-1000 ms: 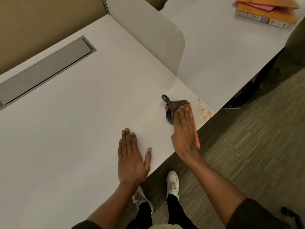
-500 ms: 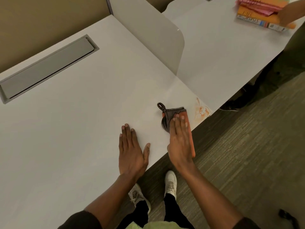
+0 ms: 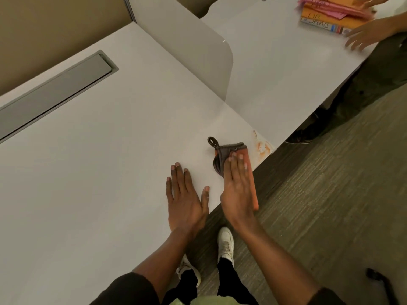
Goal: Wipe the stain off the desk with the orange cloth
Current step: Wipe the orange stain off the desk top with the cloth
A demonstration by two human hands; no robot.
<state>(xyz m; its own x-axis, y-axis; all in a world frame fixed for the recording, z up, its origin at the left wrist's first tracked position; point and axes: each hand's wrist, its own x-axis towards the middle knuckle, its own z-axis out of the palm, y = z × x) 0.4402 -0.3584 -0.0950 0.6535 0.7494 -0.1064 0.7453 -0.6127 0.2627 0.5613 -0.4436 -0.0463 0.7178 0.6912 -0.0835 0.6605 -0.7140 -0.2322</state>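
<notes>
Orange stain (image 3: 262,148) sits at the counter (image 3: 99,161) front edge, unwiped and fully exposed. Everything below is placed relative to it.

Orange cloth (image 3: 243,154) lies flat on the counter just left of the stain, folded, with a dark grey trim and hang loop (image 3: 211,140) pointing away from the stain. Its near end overhangs the counter edge.

Right hand (image 3: 239,188): no closed grip, fingers straight, palm pressing down on the cloth. It pins the cloth and grasps nothing. Left hand (image 3: 185,197): open, flat on bare counter, further left of the stain, holding nothing, looks like bracing.

Judgement: wipe stroke in progress or about to start; cloth needs to travel right, onto the stain.

Risks:
- Stain is right at the edge. A sideways stroke under a flat palm could push the cloth off the counter, since part already overhangs.
- Palm pressure only, no pinch: the cloth could bunch or slide out from under the hand.
- A folded cloth has a narrow contact patch and could smear the stain toward the edge rather than lift it.
</notes>
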